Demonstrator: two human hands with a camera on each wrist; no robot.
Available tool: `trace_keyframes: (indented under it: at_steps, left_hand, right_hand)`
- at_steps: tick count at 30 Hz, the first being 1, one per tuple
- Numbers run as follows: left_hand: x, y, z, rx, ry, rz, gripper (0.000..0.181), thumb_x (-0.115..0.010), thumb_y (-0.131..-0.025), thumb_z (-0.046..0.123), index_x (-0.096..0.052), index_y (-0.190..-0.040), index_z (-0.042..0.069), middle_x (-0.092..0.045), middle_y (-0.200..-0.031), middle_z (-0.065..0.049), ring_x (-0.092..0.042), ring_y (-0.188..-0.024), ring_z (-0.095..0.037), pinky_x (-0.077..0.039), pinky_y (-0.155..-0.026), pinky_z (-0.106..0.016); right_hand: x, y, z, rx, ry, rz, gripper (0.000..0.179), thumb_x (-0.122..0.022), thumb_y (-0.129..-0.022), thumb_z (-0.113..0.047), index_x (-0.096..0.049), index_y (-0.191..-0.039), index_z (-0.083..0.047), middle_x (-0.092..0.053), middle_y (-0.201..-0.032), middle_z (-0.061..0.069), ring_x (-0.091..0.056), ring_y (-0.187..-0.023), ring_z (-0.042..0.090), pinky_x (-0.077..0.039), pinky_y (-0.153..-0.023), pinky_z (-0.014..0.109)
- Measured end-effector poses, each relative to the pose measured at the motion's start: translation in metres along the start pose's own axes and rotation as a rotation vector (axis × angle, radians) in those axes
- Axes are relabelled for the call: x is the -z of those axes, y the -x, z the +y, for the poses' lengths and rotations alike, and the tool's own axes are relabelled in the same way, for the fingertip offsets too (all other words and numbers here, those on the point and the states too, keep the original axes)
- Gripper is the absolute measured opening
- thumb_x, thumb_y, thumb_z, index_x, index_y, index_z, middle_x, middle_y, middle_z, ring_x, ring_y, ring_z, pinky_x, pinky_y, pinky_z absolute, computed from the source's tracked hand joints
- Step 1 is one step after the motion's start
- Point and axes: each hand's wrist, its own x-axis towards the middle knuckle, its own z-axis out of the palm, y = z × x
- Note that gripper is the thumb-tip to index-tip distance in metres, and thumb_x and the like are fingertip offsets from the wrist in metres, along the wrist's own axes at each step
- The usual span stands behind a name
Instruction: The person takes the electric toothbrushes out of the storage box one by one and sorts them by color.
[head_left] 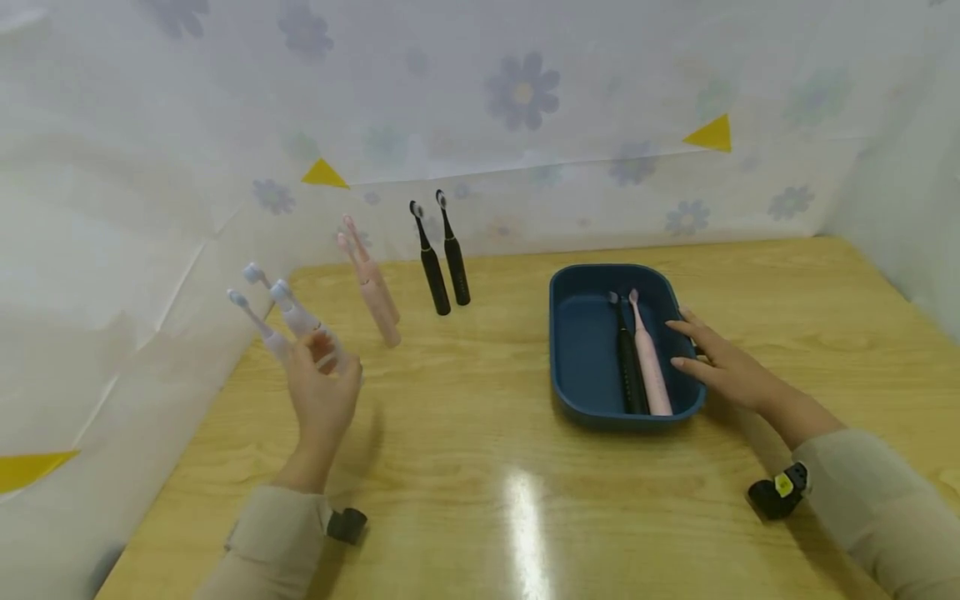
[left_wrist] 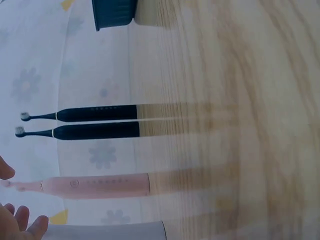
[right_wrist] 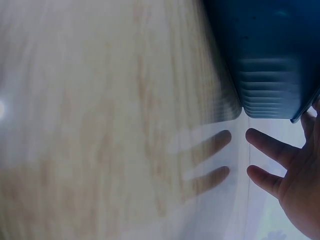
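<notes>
My left hand (head_left: 326, 387) is at the left beside several white electric toothbrushes (head_left: 297, 317) with pale blue bristles, which stand upright. Its thumb and fingers are apart in the left wrist view, the fingertips (left_wrist: 35, 227) overlapping a white handle (left_wrist: 107, 231). Over at the right, my right hand (head_left: 716, 358) rests on the right rim of a dark blue tray (head_left: 566, 392), thumb and forefinger reaching over the edge. Other fingers (right_wrist: 272, 150) hang straight and spread outside its wall. A black toothbrush (head_left: 631, 367) and a pink toothbrush (head_left: 651, 367) lie side by side in the tray.
Two pink toothbrushes (head_left: 378, 308) stand just right of the white ones. Farther right stand two black toothbrushes (head_left: 435, 279). The wooden table (head_left: 450, 467) ends at a white flowered sheet (head_left: 450, 100) at the back, and another white surface (head_left: 97, 275) rises on the left.
</notes>
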Motion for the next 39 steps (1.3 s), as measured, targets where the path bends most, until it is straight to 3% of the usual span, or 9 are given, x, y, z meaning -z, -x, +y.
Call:
trace_keyframes:
  at_steps: [6, 17, 28, 33, 39]
  left_hand:
    - [-0.011, 0.003, 0.012, -0.049, 0.029, -0.103, 0.045, -0.058, -0.075, -0.007, -0.037, -0.114, -0.008, -0.04, -0.106, -0.018, -0.044, -0.097, -0.027, -0.041, -0.085, -0.038]
    - [-0.041, 0.005, 0.038, -0.079, 0.134, -0.18, 0.044, -0.06, -0.074, -0.004, -0.04, -0.113, -0.005, -0.042, -0.108, -0.015, -0.046, -0.095, -0.026, -0.044, -0.081, -0.035]
    - [-0.073, 0.008, 0.056, -0.099, 0.231, -0.324, 0.046, -0.06, -0.075, -0.003, -0.039, -0.116, -0.002, -0.043, -0.112, -0.013, -0.048, -0.097, -0.025, -0.044, -0.08, -0.036]
    - [-0.088, 0.011, 0.066, -0.084, 0.264, -0.388, 0.047, -0.059, -0.076, -0.002, -0.039, -0.119, 0.0, -0.044, -0.114, -0.012, -0.048, -0.097, -0.025, -0.044, -0.079, -0.036]
    - [-0.106, 0.015, 0.078, -0.017, 0.307, -0.495, 0.05, -0.061, -0.077, 0.002, -0.039, -0.122, 0.003, -0.043, -0.117, -0.01, -0.048, -0.1, -0.022, -0.043, -0.082, -0.035]
  right_hand:
    - [-0.001, 0.0, 0.0, -0.001, -0.003, 0.007, 0.058, -0.045, -0.091, -0.021, -0.016, -0.136, -0.001, 0.005, -0.141, 0.019, -0.013, -0.12, 0.048, -0.023, -0.084, 0.063]
    - [0.001, -0.002, 0.001, 0.005, -0.004, 0.006, 0.058, -0.045, -0.091, -0.02, -0.015, -0.136, -0.001, 0.006, -0.141, 0.019, -0.014, -0.119, 0.049, -0.024, -0.084, 0.063]
    - [-0.001, -0.003, 0.002, 0.008, -0.002, 0.001, 0.059, -0.044, -0.091, -0.023, -0.014, -0.136, -0.001, 0.006, -0.141, 0.019, -0.012, -0.12, 0.048, -0.022, -0.085, 0.063]
    - [0.001, -0.004, 0.001, 0.006, -0.008, -0.005, 0.059, -0.043, -0.091, -0.024, -0.013, -0.137, -0.001, 0.007, -0.142, 0.016, -0.009, -0.122, 0.046, -0.021, -0.086, 0.063]
    - [0.0, -0.004, 0.0, -0.006, -0.014, -0.002, 0.058, -0.044, -0.091, -0.023, -0.015, -0.137, -0.002, 0.007, -0.142, 0.016, -0.007, -0.123, 0.044, -0.021, -0.086, 0.062]
